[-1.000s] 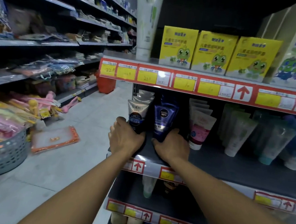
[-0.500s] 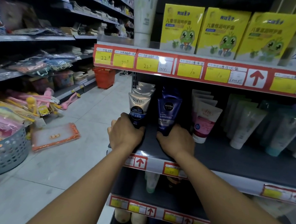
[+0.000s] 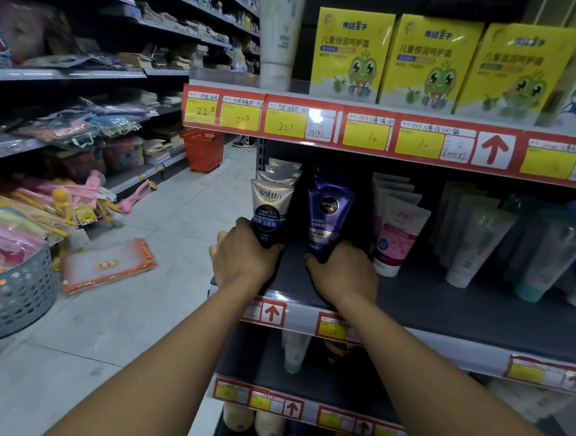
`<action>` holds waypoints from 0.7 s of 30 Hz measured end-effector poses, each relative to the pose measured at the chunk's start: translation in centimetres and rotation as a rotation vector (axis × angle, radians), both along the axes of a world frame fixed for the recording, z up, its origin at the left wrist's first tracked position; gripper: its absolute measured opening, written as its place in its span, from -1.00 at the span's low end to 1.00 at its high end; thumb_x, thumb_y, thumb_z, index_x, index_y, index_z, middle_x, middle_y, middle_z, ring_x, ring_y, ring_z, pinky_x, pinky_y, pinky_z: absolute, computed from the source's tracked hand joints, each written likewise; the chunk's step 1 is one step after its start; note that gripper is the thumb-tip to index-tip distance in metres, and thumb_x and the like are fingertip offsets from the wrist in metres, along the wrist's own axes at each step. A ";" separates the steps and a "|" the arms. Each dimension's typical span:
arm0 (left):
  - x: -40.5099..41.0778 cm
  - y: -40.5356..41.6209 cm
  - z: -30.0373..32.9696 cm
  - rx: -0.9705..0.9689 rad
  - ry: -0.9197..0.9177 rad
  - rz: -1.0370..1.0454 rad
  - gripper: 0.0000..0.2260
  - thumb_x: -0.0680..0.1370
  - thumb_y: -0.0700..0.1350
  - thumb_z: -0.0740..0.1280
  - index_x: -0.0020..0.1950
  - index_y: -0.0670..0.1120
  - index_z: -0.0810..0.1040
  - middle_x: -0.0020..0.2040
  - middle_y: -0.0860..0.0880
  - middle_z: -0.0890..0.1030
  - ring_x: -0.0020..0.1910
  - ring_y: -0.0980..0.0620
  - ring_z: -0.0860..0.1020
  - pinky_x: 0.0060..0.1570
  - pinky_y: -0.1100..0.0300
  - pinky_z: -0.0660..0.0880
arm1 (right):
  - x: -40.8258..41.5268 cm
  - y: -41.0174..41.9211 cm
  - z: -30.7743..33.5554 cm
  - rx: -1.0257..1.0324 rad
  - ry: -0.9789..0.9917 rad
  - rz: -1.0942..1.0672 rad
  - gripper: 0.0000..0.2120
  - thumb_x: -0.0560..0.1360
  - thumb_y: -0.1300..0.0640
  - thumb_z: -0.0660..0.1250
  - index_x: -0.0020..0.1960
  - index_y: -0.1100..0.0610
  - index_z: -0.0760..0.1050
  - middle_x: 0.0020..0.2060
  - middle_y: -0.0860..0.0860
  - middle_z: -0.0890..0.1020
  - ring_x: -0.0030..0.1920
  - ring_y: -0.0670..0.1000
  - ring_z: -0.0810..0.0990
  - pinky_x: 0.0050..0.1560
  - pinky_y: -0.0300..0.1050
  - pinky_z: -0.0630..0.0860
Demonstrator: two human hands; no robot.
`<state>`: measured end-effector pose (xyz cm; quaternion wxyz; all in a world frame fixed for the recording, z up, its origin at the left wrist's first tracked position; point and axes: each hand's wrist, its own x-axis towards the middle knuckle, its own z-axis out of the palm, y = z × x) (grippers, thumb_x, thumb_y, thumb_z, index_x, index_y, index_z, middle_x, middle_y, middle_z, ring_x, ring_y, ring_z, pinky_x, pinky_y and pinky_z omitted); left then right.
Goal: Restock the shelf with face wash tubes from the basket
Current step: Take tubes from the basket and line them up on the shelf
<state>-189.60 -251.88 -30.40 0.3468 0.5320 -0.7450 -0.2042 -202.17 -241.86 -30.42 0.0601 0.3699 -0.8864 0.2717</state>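
Observation:
On the middle shelf (image 3: 443,305) my left hand (image 3: 243,259) grips the base of a silver and blue Softto face wash tube (image 3: 269,206), which stands upright at the front of its row. My right hand (image 3: 344,275) grips the base of a dark blue Nivea Men tube (image 3: 327,213), also upright, just to the right. Several more tubes stand behind each. A pink Softto tube (image 3: 398,238) stands right of my right hand.
Pale green and teal tubes (image 3: 480,249) fill the shelf's right side. Yellow frog boxes (image 3: 350,56) line the shelf above. A grey perforated basket (image 3: 12,288) sits at the left, an orange packet (image 3: 108,264) lies on the floor, and a red basket (image 3: 203,148) stands down the aisle.
Both hands keep their hold on the two tube bases. The view has drifted closer and slightly down, and the tubes stand a little straighter.

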 end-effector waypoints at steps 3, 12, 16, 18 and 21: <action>-0.1 0.0 0.0 -0.006 -0.011 0.004 -0.49 0.46 0.25 0.48 0.23 -0.04 0.49 0.12 -0.07 0.65 0.22 -0.15 0.48 0.11 -0.01 0.36 | 0.0 0.0 0.0 -0.002 -0.004 0.000 -0.54 0.50 -0.24 0.37 0.12 0.15 0.49 -0.01 0.08 0.64 -0.04 0.14 0.64 -0.19 -0.07 0.54; -0.2 -0.1 -0.1 -0.022 -0.029 0.012 -0.46 0.47 0.26 0.47 0.27 -0.06 0.48 0.16 -0.08 0.65 0.24 -0.15 0.49 0.14 -0.01 0.37 | 0.0 0.0 0.0 -0.009 0.000 -0.006 -0.54 0.49 -0.23 0.37 0.12 0.15 0.49 -0.01 0.09 0.64 -0.04 0.14 0.64 -0.20 -0.08 0.54; -0.2 0.0 0.0 -0.025 -0.030 0.015 -0.46 0.47 0.26 0.47 0.27 -0.06 0.48 0.15 -0.08 0.65 0.23 -0.15 0.49 0.15 -0.01 0.38 | 0.1 0.1 0.0 -0.021 -0.012 -0.006 -0.55 0.49 -0.22 0.38 0.12 0.15 0.49 0.00 0.08 0.64 -0.04 0.14 0.64 -0.19 -0.08 0.54; -0.1 0.1 0.0 -0.026 -0.028 0.016 -0.46 0.47 0.26 0.47 0.27 -0.06 0.48 0.15 -0.09 0.65 0.23 -0.16 0.49 0.15 -0.02 0.38 | 0.1 0.1 0.0 -0.025 -0.012 -0.007 -0.55 0.49 -0.21 0.38 0.12 0.15 0.49 0.00 0.08 0.63 -0.03 0.13 0.64 -0.20 -0.09 0.52; -0.1 0.3 0.1 -0.024 -0.029 0.016 -0.45 0.48 0.25 0.47 0.28 -0.07 0.48 0.16 -0.10 0.65 0.24 -0.16 0.49 0.16 -0.02 0.39 | 0.1 0.1 -0.1 -0.029 -0.014 -0.006 -0.56 0.49 -0.20 0.39 0.13 0.15 0.49 0.00 0.08 0.64 -0.04 0.12 0.63 -0.22 -0.11 0.48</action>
